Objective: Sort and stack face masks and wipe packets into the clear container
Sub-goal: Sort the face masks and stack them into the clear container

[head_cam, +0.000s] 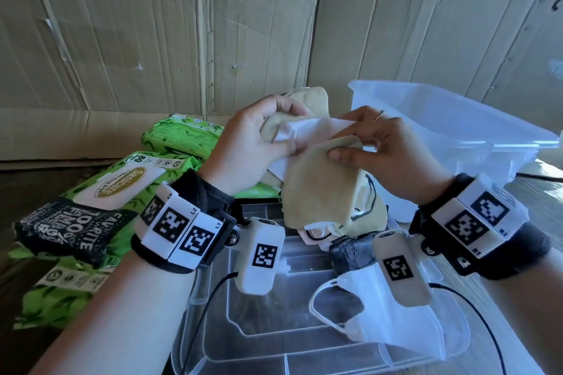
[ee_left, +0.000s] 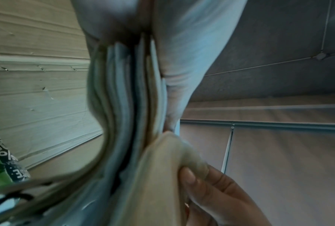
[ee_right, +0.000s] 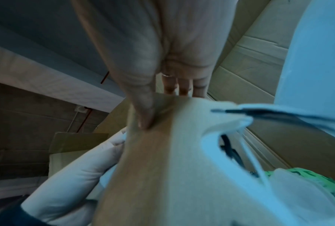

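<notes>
My left hand (head_cam: 268,137) grips a bunch of beige and white face masks (head_cam: 304,126) above the table; the left wrist view shows their stacked edges (ee_left: 124,94) pressed between thumb and fingers. My right hand (head_cam: 368,143) pinches a beige mask (head_cam: 323,189) by its top edge, thumb on the cloth (ee_right: 145,119), and the mask hangs down in front. The clear container (head_cam: 457,119) stands at the right rear. A white mask (head_cam: 380,310) and a dark grey mask (head_cam: 350,250) lie on the clear lid (head_cam: 274,353) below my wrists.
Green wipe packets (head_cam: 182,137) lie in a pile at the left, one with a white flap (head_cam: 122,183), and a black packet (head_cam: 73,225) rests on them. Cardboard sheets (head_cam: 182,24) form the back wall. Cables run from both wrist cameras.
</notes>
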